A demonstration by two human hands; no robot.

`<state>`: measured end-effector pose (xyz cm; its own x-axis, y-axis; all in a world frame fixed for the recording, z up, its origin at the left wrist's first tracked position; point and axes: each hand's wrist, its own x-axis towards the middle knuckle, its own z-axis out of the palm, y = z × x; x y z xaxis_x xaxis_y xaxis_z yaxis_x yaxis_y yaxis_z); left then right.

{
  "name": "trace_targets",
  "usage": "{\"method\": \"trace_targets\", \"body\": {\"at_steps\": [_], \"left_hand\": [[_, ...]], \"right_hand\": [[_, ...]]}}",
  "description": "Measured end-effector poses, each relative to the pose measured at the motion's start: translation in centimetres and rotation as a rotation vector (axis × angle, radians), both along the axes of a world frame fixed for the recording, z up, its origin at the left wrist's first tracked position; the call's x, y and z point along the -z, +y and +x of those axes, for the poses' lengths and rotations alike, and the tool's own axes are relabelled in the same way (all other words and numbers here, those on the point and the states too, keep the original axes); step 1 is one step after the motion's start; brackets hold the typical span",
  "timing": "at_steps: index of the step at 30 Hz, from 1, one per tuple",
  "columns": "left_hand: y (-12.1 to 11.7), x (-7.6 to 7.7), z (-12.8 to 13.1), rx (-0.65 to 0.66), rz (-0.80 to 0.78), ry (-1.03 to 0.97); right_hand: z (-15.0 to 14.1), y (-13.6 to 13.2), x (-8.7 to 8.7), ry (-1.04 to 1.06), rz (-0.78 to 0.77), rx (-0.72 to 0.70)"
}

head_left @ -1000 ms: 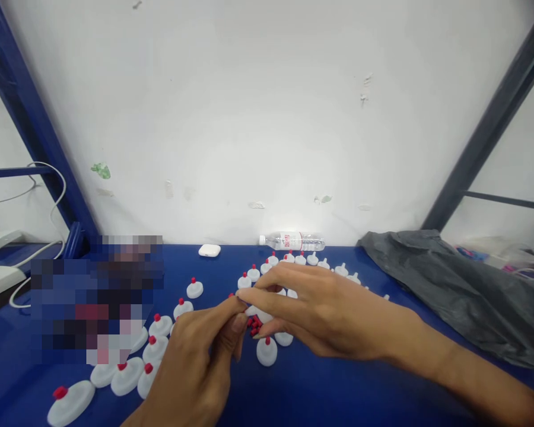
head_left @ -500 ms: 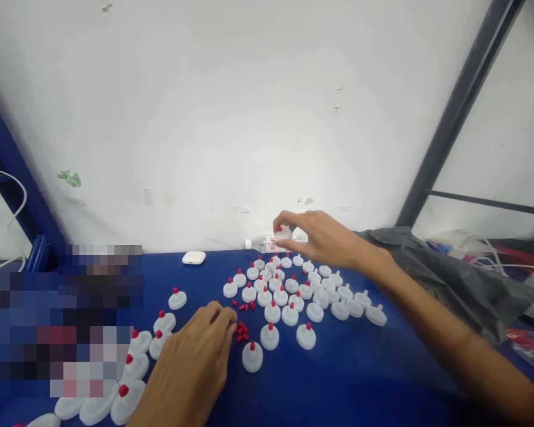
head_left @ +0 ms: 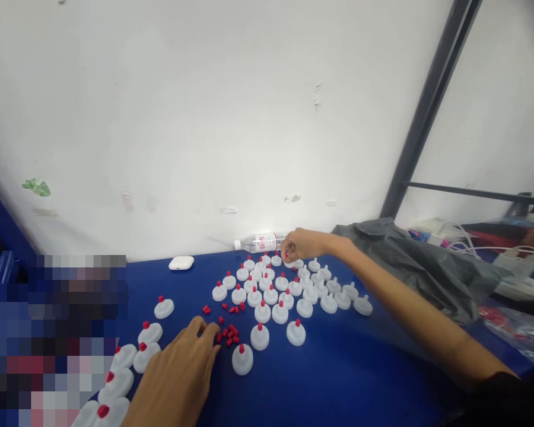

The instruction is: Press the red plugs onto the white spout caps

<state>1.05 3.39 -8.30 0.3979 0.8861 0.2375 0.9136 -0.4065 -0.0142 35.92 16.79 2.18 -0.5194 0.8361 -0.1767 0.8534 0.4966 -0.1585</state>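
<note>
My right hand point(head_left: 309, 242) reaches to the far side of the table, its fingers closed on a white nozzle lid with a red tip point(head_left: 287, 257). The lid is low among the others, and my fingers partly cover it. My left hand point(head_left: 180, 362) rests at the near left with thumb and fingers bent together, beside a small pile of red caps point(head_left: 230, 333). Its fingertips touch the edge of that pile; what is between them is hidden. Several white lids with red tips point(head_left: 262, 311) stand in the middle, and several without tips point(head_left: 329, 303) are to the right.
A clear plastic bottle point(head_left: 264, 242) lies along the wall, with a white case point(head_left: 181, 263) to its left. More tipped lids point(head_left: 149, 356) line the left side beside a blurred-out area. Grey plastic sheeting point(head_left: 418, 261) and cables point(head_left: 463, 237) are at the right.
My right hand has lowered the white lid from above the bottle to the table among the others. The left hand remains by the red caps. The view has shifted slightly right.
</note>
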Motion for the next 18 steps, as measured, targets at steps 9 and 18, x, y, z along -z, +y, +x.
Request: {"method": "trace_targets", "body": {"at_steps": [9,18], "left_hand": [[-0.4,-0.2,0.6,0.023,0.096,0.023],[-1.3,-0.5,1.6,0.017,0.169,-0.021]], "right_hand": [[-1.3,-1.2,0.0,0.026,-0.102,0.052],[0.3,0.2,-0.2,-0.117,0.114,0.281]]}}
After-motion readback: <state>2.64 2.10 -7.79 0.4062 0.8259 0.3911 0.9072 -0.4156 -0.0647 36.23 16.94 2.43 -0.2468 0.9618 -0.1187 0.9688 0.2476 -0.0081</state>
